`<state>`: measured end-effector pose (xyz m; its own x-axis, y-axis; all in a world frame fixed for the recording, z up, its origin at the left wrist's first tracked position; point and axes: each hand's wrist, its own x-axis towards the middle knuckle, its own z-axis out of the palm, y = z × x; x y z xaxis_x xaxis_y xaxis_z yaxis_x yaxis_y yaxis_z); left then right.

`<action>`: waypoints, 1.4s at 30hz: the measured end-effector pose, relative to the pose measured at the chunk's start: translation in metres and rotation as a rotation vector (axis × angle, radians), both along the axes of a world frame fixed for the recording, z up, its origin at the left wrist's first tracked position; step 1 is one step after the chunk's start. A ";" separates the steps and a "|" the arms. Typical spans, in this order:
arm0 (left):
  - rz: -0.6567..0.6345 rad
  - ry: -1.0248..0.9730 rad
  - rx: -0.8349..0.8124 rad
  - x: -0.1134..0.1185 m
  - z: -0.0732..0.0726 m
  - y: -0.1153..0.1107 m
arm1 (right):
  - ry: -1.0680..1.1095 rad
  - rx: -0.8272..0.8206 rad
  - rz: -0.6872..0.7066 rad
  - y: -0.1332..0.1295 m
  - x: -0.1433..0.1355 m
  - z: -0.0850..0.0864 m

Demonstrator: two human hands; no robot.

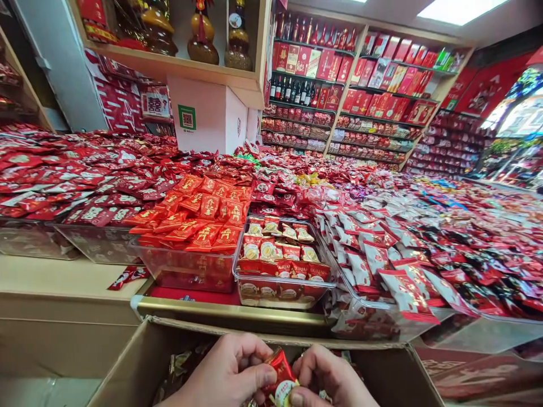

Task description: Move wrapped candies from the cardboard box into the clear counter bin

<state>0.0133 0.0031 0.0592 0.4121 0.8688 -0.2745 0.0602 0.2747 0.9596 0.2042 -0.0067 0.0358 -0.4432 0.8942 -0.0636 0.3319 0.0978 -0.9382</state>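
A small red candy packet (280, 373) with a pale round patch is between my two hands, over an open cardboard box (127, 359). My left hand (237, 364) pinches its left side between thumb and fingers. At its lower right, my right hand (333, 379) grips with thumb and curled fingers. More wrapped pieces lie inside the box, mostly hidden by my hands. Just beyond the box stands a clear plastic bin (275, 282) with rows of red and cream candy packets (291, 251) marked DURIAN.
Left of that bin, bright red packets (207, 206) are heaped in another clear bin. White-and-red packets (373, 254) pile up on the right, some overhanging. A gold-edged counter (229, 316) borders the box. Wooden shelves (337, 90) with bottles and gift boxes stand behind.
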 end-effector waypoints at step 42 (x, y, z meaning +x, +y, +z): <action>-0.328 0.509 0.678 -0.002 -0.020 -0.008 | -1.076 0.469 -0.287 0.151 -0.033 0.108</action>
